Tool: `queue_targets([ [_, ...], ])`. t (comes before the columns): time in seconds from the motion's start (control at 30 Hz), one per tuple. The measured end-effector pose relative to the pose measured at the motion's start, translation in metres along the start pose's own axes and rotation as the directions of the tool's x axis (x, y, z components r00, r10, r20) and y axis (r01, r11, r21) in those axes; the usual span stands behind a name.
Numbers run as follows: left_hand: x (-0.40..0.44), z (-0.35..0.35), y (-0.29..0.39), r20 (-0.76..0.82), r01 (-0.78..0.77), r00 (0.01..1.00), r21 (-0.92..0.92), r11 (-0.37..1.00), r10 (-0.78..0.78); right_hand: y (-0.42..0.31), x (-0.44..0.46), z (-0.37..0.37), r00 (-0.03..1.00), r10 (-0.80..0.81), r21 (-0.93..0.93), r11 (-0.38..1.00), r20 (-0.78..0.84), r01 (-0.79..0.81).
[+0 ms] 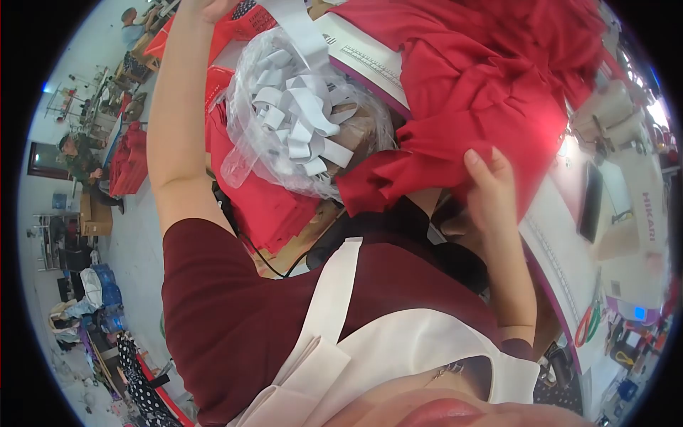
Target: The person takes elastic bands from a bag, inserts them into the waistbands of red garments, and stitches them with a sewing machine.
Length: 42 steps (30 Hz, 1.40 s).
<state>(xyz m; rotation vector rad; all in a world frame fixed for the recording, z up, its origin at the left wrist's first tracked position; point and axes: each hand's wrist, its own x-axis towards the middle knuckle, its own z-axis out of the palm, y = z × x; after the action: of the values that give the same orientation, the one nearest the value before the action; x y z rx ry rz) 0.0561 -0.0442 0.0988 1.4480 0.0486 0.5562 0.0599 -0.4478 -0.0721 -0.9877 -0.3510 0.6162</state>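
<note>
My right hand is closed on the edge of a red fabric piece, thumb on top. The gathered red cloth spreads from there over the sewing table. My left arm reaches up to the top edge of the view, where my left hand is mostly cut off and its fingers are hidden. Near it, a wide white strip rises out of a clear plastic bag. Looped white strips fill the bag, beside something brown.
A sewing machine marked HIKARI stands at the right, with green-and-red-handled scissors near it. Folded red cloth lies below the bag. Two people work at the far left, near another red cloth pile.
</note>
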Motion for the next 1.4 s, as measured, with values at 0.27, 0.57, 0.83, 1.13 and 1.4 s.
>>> queue_targets([
  [0.27, -0.053, 0.053, 0.049, 0.423, 0.047, 0.902, 0.092, 0.995, -0.082, -0.051, 0.023, -0.006, 0.960, -0.211, 0.069, 0.972, -0.182, 0.226],
  [0.57, -0.089, 0.153, -0.001, 0.629, -0.364, 0.516, 0.776, 0.515, -0.582, -0.020, 0.033, 0.071, 0.978, -0.203, -0.383, 0.900, 0.054, 0.208],
  [0.83, -0.085, 0.091, -0.038, 0.719, -0.043, 0.550, 0.534, 0.845, -0.426, -0.028, 0.011, 0.028, 0.968, -0.237, -0.430, 0.868, 0.084, 0.249],
  [1.13, -0.094, 0.167, -0.019, 0.841, -0.464, 0.396, 0.529, 0.710, -0.368, -0.040, 0.022, 0.040, 0.961, 0.168, -0.209, 0.970, 0.221, -0.122],
  [1.4, -0.149, 0.123, -0.068, 0.547, -0.136, 0.833, 0.057, 0.989, 0.083, -0.047, 0.008, 0.046, 0.970, -0.002, 0.000, 1.000, 0.243, 0.002],
])
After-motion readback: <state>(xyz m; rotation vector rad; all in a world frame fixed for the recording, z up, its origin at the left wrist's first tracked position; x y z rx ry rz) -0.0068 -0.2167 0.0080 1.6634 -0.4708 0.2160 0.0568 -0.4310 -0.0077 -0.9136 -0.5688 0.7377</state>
